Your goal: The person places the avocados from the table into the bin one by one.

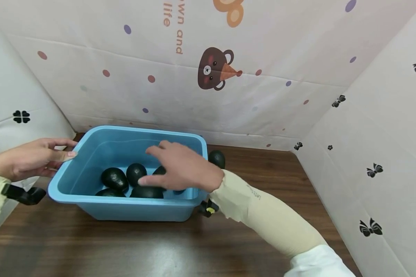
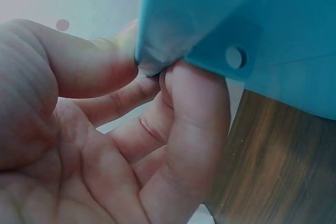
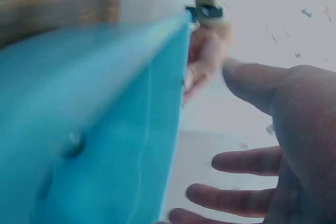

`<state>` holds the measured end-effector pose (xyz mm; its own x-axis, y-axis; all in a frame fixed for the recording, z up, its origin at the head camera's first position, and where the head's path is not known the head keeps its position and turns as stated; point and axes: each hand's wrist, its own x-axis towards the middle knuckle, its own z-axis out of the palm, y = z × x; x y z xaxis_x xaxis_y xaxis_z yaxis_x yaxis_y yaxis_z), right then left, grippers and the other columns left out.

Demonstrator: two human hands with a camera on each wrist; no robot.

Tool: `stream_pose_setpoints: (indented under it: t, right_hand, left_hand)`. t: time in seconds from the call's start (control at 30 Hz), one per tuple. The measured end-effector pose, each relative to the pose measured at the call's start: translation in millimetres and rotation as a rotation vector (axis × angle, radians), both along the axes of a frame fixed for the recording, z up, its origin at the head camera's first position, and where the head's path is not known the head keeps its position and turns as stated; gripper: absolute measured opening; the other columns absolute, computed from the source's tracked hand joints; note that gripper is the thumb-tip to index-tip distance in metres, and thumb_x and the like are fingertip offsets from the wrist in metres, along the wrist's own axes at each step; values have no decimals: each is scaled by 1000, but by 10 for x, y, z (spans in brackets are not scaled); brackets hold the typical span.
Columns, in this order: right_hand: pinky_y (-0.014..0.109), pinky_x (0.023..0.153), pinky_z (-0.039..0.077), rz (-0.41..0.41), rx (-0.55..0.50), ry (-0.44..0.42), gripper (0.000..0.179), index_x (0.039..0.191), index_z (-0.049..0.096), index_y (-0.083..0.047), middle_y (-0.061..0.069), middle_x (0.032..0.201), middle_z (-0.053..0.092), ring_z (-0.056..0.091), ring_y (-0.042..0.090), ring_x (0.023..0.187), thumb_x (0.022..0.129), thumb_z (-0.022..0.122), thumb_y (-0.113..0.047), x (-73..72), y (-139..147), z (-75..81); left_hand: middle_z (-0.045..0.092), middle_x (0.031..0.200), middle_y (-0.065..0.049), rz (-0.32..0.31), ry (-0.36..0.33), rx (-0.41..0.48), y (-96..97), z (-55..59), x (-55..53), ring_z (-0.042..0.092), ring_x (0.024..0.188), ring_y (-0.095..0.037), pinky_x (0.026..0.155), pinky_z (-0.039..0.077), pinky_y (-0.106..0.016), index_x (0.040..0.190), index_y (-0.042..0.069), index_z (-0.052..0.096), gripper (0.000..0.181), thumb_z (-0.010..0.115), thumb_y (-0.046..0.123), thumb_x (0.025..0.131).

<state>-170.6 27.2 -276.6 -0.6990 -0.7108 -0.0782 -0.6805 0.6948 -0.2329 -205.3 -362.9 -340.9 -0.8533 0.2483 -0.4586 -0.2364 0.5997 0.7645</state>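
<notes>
A light blue plastic bin [image 1: 135, 211] stands on the table with several dark avocados [image 1: 114, 179] in its bottom. At its left end, my left hand [image 1: 43, 157] pinches the rim. The left wrist view shows the thumb on one side of the blue rim [image 2: 173, 19] and curled fingers beneath it. Above the bin's right half is my right hand [image 1: 182, 165], its fingers spread and nothing held, hiding part of the avocados below. Blurred in the right wrist view, the right hand's fingers [image 3: 247, 163] reach out beside the bin wall [image 3: 157, 108].
Another avocado [image 1: 216, 158] sits outside the bin, by its right end and partly behind my right wrist. The dark wooden table [image 1: 152, 250] is enclosed by a printed back sheet [image 1: 280, 111] and white side panels [image 1: 346, 165]. Black wrist mounts [image 1: 22, 194] stick out from the sleeves.
</notes>
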Motion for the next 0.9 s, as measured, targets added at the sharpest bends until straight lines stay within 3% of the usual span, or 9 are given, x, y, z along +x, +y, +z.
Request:
stream_pose_setpoints:
  t: [0.2,0.37,0.5,0.63,0.77,0.9]
  right_hand:
    - [45,118,47,-157,-78,42,67,157,46,-20,4,156,49,49,23,140,102,60,-55,-238,353,82]
    - [51,120,44,-306,-169,69,62,157,45,-15,10,160,45,45,29,145,105,58,-47,-541,732,-75]
    - [55,118,45,-405,-207,103,57,155,45,-10,15,159,45,46,33,144,107,56,-38,-804,1061,-332]
    - [56,117,46,-459,-113,118,56,155,46,-7,19,157,47,49,38,143,106,58,-33,-1031,1299,-708]
    - [57,117,46,-512,-20,27,64,159,42,-10,19,159,46,50,40,144,104,64,-35,-1159,1395,-1126]
    - [56,108,53,-532,54,-4,66,158,43,-15,22,150,51,60,39,126,101,70,-37,-1200,1374,-1428]
  left_hand:
    - [71,118,-5,-6,12,-5,17,13,-3,74,99,-24,88,65,-48,161,-8,8,74,48,32,112]
    - [71,116,-4,-4,11,1,22,8,-2,74,99,-23,87,65,-48,161,-8,7,74,47,30,112]
    - [71,117,-4,-8,10,-3,16,3,-8,74,99,-24,87,65,-48,161,-9,6,74,47,30,113]
    - [71,117,-5,-9,6,-15,0,3,-7,74,100,-24,88,64,-49,161,-10,5,75,46,31,113]
    - [72,117,-3,-3,1,-10,-3,3,-9,74,100,-24,88,64,-48,161,-9,6,75,47,31,112]
    - [71,117,-4,-1,2,-8,5,6,-13,74,100,-23,88,64,-48,161,-7,7,75,48,32,112]
